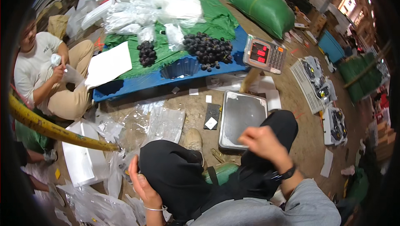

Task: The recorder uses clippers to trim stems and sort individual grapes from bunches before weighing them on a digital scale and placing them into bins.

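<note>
My left hand point(143, 186) is beside my left knee, fingers stretched out, with nothing visible in it. My right hand point(262, 140), slightly blurred, hangs over the near right corner of the scale's grey platform point(243, 115), above my right thigh. Its fingers are curled in and no object shows in them. Beyond the platform, the scale's lit display point(263, 53) with its keypad stands on a post. Dark grapes point(208, 49) lie heaped on the blue and green covered table point(146, 83). Left of the heap, a smaller bunch of grapes point(146, 54) lies below a clear bag.
A seated person point(46, 63) is at the left, near a white sheet point(110, 65). A yellow curved pole point(58, 132) crosses above a white foam box point(85, 155). Plastic bags point(96, 205) litter the floor. Packed white crates point(310, 84) stand right; a green sack point(266, 11) lies behind.
</note>
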A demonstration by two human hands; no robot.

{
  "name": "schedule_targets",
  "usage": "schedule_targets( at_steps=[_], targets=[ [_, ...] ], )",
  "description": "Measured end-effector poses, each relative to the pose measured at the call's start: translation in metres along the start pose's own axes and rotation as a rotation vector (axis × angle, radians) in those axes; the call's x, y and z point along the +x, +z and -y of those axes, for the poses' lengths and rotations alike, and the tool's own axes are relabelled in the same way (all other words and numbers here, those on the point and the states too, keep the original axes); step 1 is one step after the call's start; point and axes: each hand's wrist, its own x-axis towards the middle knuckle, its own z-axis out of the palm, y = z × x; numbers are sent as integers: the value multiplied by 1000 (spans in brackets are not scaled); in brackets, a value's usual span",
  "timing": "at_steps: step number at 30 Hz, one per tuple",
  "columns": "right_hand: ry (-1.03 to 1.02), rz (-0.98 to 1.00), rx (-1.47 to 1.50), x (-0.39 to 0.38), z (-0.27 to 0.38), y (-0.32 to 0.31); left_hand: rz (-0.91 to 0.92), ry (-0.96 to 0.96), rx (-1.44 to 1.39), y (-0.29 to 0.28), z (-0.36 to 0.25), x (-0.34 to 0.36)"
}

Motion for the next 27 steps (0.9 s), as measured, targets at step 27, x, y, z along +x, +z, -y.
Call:
schedule_targets(
  at_steps=[27],
  targets=[
    [158, -358, 168, 47, -93, -177, 172, 543, 110, -11, -105, 82]
  ],
)
